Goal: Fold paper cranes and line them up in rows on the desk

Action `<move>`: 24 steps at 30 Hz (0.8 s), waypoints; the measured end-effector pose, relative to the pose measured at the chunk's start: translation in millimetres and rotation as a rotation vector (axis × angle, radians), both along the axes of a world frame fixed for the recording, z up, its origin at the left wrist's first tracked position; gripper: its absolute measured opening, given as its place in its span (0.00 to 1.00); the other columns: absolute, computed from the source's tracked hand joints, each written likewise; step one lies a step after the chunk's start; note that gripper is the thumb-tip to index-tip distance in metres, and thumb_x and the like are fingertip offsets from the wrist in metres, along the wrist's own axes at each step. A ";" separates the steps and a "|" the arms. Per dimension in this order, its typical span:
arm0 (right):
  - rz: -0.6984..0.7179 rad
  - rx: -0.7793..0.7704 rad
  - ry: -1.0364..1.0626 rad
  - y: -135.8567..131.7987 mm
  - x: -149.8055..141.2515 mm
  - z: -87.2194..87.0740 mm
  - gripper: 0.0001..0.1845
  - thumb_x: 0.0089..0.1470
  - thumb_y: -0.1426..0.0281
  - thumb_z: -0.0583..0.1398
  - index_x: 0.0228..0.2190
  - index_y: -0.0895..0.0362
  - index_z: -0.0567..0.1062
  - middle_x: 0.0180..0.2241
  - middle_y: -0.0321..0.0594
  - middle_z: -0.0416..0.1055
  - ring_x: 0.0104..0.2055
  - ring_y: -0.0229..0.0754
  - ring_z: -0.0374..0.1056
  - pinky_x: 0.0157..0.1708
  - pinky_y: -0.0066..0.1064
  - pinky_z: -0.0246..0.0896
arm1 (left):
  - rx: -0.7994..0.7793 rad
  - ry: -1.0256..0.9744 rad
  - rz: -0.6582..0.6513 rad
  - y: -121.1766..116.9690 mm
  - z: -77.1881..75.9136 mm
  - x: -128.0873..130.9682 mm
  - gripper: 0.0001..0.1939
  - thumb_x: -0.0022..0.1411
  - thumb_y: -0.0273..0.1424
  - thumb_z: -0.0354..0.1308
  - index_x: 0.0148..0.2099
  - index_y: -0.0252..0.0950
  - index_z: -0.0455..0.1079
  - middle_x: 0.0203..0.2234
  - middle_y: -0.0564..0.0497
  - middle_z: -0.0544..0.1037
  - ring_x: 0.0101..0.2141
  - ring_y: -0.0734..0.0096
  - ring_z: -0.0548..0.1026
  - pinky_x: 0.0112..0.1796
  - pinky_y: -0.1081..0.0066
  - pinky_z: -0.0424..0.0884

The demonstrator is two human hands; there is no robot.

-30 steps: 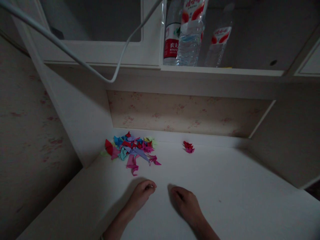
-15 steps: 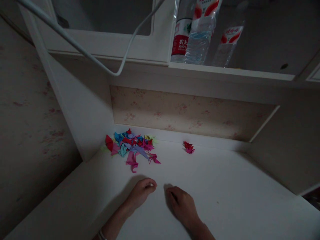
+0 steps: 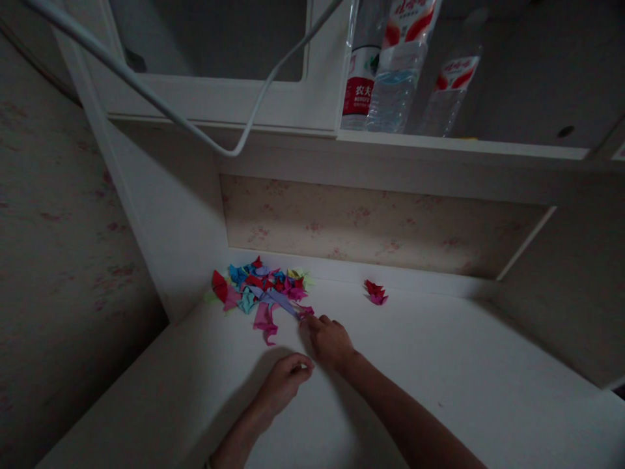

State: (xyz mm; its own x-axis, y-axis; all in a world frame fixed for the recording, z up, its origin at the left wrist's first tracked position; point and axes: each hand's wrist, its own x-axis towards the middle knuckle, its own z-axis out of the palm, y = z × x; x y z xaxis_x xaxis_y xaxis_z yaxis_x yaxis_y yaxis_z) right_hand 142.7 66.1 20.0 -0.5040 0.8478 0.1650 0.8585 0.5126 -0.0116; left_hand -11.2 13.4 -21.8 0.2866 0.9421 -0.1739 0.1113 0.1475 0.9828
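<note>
My right hand [image 3: 331, 340] reaches forward to the right edge of a heap of colourful origami pieces [image 3: 248, 298]. Its fingers are bent closed on a pink origami piece [image 3: 306, 311], which they partly cover. Beside it, the pointed end of a lilac folded paper [image 3: 280, 299] lies close to the fingertips. My left hand [image 3: 288, 380] rests low over the white desk, nearer to me, with thumb and forefinger closed into a ring. Nothing shows between them. Another pink paper [image 3: 266, 319] with a curled tail lies just beyond it.
A small red and pink origami cluster [image 3: 375, 293] sits apart at the back of the desk [image 3: 439, 352]. Above, plastic bottles [image 3: 398, 85] stand on a shelf. A white cable [image 3: 195, 137] hangs across the upper left. A side panel [image 3: 161, 221] borders the desk.
My right hand has moved forward and left from the bare desk to the pink origami piece and closed on it. The left hand keeps its pinch. The view has shifted slightly.
</note>
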 end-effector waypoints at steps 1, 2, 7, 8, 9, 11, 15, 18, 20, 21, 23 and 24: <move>-0.010 -0.005 0.000 5.2 -0.5 -4.4 0.24 0.52 0.77 0.52 0.51 0.55 0.70 0.58 0.41 0.61 0.46 0.48 0.63 0.39 0.36 0.62 | -0.003 0.002 -0.003 -0.6 1.3 -0.2 0.10 0.52 0.35 0.54 0.35 0.35 0.70 0.15 0.62 0.58 0.15 0.82 0.52 0.19 0.76 0.47; -0.021 -0.010 0.002 9.8 -0.6 -8.3 0.26 0.51 0.78 0.52 0.52 0.55 0.68 0.59 0.41 0.59 0.45 0.49 0.63 0.38 0.37 0.63 | -0.005 0.007 -0.004 -1.1 2.7 -0.4 0.10 0.52 0.35 0.54 0.35 0.35 0.70 0.15 0.62 0.58 0.15 0.82 0.52 0.19 0.76 0.48; -0.050 -0.027 0.070 23.3 4.7 -16.3 0.26 0.52 0.76 0.52 0.54 0.52 0.67 0.58 0.41 0.62 0.44 0.48 0.66 0.39 0.37 0.64 | 0.049 0.008 0.002 -1.7 6.4 -0.8 0.10 0.50 0.32 0.55 0.34 0.33 0.72 0.18 0.59 0.61 0.18 0.80 0.57 0.20 0.76 0.51; -0.055 -0.027 0.097 23.9 7.1 -15.3 0.25 0.53 0.76 0.52 0.53 0.51 0.67 0.57 0.41 0.63 0.44 0.48 0.66 0.40 0.37 0.64 | 0.057 0.008 0.004 -1.7 7.0 -0.9 0.10 0.50 0.32 0.55 0.34 0.33 0.72 0.18 0.59 0.62 0.19 0.79 0.57 0.21 0.76 0.51; -0.063 -0.025 0.130 23.9 10.0 -13.6 0.24 0.54 0.75 0.52 0.53 0.51 0.68 0.56 0.42 0.64 0.44 0.48 0.67 0.41 0.36 0.64 | 0.063 0.007 0.003 -1.9 7.6 -1.0 0.10 0.50 0.32 0.55 0.34 0.33 0.72 0.18 0.59 0.63 0.19 0.79 0.58 0.21 0.76 0.51; -0.082 -0.015 0.207 22.0 17.7 -8.8 0.22 0.56 0.74 0.51 0.52 0.52 0.70 0.56 0.42 0.64 0.46 0.48 0.66 0.44 0.37 0.63 | 0.056 0.005 -0.001 -2.5 8.7 -1.3 0.09 0.50 0.31 0.55 0.34 0.32 0.71 0.18 0.59 0.62 0.19 0.80 0.57 0.21 0.76 0.50; -0.145 -0.030 0.574 10.6 37.2 -1.4 0.19 0.58 0.71 0.51 0.49 0.53 0.73 0.54 0.42 0.66 0.51 0.46 0.64 0.51 0.36 0.59 | 0.007 -0.020 0.001 -2.2 6.3 -1.1 0.09 0.52 0.32 0.54 0.35 0.34 0.70 0.17 0.61 0.60 0.16 0.82 0.53 0.19 0.76 0.47; -0.229 -0.124 0.974 -6.6 49.9 -6.7 0.17 0.56 0.66 0.53 0.43 0.54 0.77 0.46 0.43 0.73 0.44 0.46 0.69 0.43 0.36 0.65 | 0.003 -0.043 0.017 -0.6 1.7 0.3 0.09 0.52 0.33 0.55 0.35 0.34 0.70 0.16 0.62 0.58 0.15 0.82 0.51 0.18 0.77 0.45; -0.285 -0.195 1.101 -22.4 54.0 -15.3 0.18 0.56 0.63 0.53 0.42 0.56 0.77 0.39 0.44 0.76 0.36 0.45 0.71 0.32 0.33 0.66 | 0.014 -0.049 0.041 -0.4 0.3 1.7 0.09 0.52 0.34 0.55 0.35 0.34 0.69 0.15 0.62 0.57 0.15 0.82 0.51 0.18 0.77 0.45; -0.313 -0.252 1.205 -31.0 54.3 -20.2 0.17 0.55 0.63 0.55 0.41 0.57 0.77 0.36 0.43 0.76 0.33 0.44 0.70 0.28 0.31 0.64 | 0.022 -0.049 0.055 -1.0 0.4 2.5 0.09 0.52 0.34 0.55 0.35 0.34 0.69 0.16 0.62 0.58 0.15 0.83 0.52 0.17 0.77 0.45; -0.371 -0.384 1.486 -47.9 51.1 -29.1 0.16 0.50 0.61 0.61 0.38 0.57 0.78 0.31 0.41 0.76 0.28 0.40 0.67 0.25 0.28 0.60 | 0.036 -0.049 0.073 -3.2 2.1 4.1 0.10 0.53 0.35 0.55 0.36 0.34 0.68 0.17 0.62 0.60 0.15 0.83 0.53 0.17 0.77 0.46; -0.390 -0.439 1.629 -55.5 48.1 -32.5 0.16 0.46 0.61 0.64 0.36 0.58 0.78 0.29 0.40 0.75 0.27 0.38 0.66 0.24 0.27 0.58 | 0.048 -0.045 0.072 -4.8 3.4 4.9 0.11 0.54 0.36 0.55 0.37 0.34 0.68 0.18 0.61 0.61 0.16 0.83 0.54 0.18 0.78 0.47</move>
